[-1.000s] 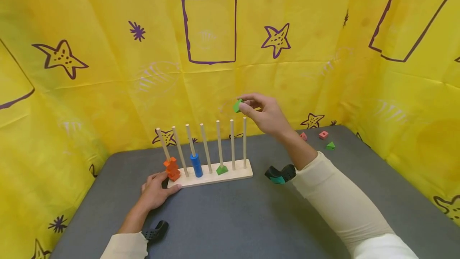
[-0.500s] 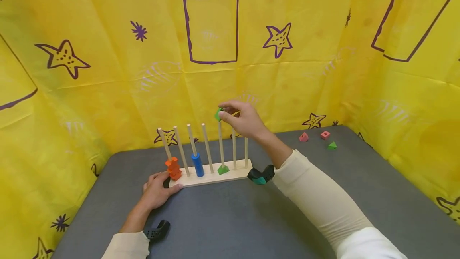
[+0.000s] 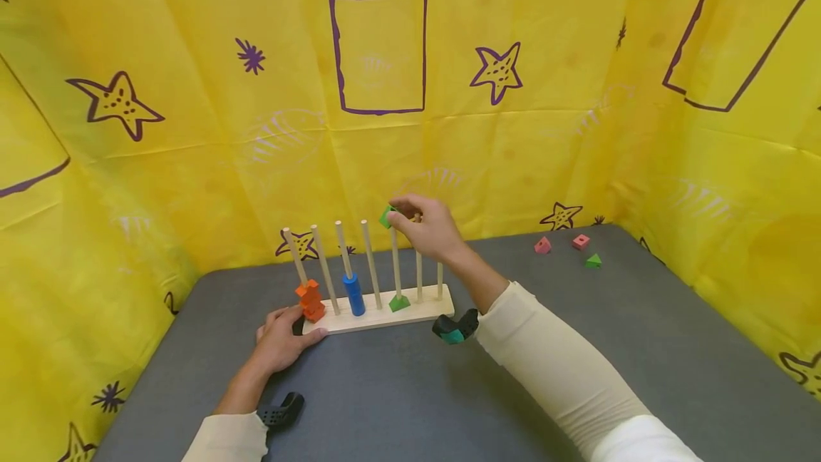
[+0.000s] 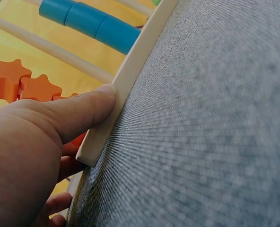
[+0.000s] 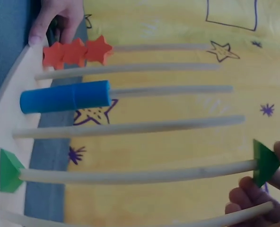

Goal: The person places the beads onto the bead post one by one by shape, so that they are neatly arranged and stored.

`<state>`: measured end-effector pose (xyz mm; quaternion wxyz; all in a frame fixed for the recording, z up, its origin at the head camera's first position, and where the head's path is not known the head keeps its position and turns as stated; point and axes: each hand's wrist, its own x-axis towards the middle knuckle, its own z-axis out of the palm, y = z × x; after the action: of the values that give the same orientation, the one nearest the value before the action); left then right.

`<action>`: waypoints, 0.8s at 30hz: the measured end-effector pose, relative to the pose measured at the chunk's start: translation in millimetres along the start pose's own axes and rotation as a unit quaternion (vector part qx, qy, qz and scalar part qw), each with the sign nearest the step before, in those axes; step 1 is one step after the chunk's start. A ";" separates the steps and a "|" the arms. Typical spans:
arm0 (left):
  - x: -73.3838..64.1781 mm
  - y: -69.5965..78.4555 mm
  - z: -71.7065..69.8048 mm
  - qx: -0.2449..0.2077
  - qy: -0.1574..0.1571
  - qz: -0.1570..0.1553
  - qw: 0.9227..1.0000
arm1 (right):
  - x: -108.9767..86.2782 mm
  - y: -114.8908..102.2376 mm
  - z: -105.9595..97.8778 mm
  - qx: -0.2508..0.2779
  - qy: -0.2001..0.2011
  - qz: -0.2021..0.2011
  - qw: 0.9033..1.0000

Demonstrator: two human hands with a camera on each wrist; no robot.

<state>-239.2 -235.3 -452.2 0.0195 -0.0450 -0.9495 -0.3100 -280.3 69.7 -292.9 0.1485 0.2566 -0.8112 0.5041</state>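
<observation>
My right hand (image 3: 432,227) pinches a green triangular bead (image 3: 385,217) between thumb and fingers at the top of the fifth peg from the left. In the right wrist view that bead (image 5: 266,163) meets the peg's tip. Another green triangular bead (image 3: 399,303) sits at the foot of the same peg. At the left end of the wooden peg board (image 3: 378,319), my left hand (image 3: 279,341) grips the base, its thumb on the front edge. Orange star beads (image 3: 311,301) are stacked on the first peg, blue cylinder beads (image 3: 353,296) on the third.
To the right on the grey table (image 3: 385,398) lie a pink triangular bead (image 3: 542,245), a pink square bead (image 3: 581,242) and a green triangular bead (image 3: 593,261). A yellow patterned cloth (image 3: 378,148) rises behind and at both sides.
From above the board's right end, my right hand has carried the green bead left, then slightly down, to the fifth peg's tip. My left hand keeps its hold on the base.
</observation>
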 end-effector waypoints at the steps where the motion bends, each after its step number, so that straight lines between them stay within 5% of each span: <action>1: 0.3 -0.1 0.2 -0.001 0.000 0.000 1.000 | -0.8 1.6 1.3 0.008 0.006 0.002 1.000; 11: 1.7 -2.0 0.8 -0.002 -0.003 -0.004 1.000 | -8.9 15.8 13.9 0.122 0.038 0.070 0.989; 18: 2.3 -2.4 1.2 0.001 -0.003 -0.007 1.000 | -14.7 26.3 23.6 0.213 0.059 0.117 0.968; 24: 2.3 -1.2 1.3 -0.001 -0.008 -0.013 1.000 | -19.3 33.8 31.7 0.228 0.079 0.142 0.960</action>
<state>-241.7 -235.3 -453.8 0.0082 -0.0350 -0.9497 -0.3112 -282.9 58.7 -341.8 0.0767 0.1250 -0.6881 0.7106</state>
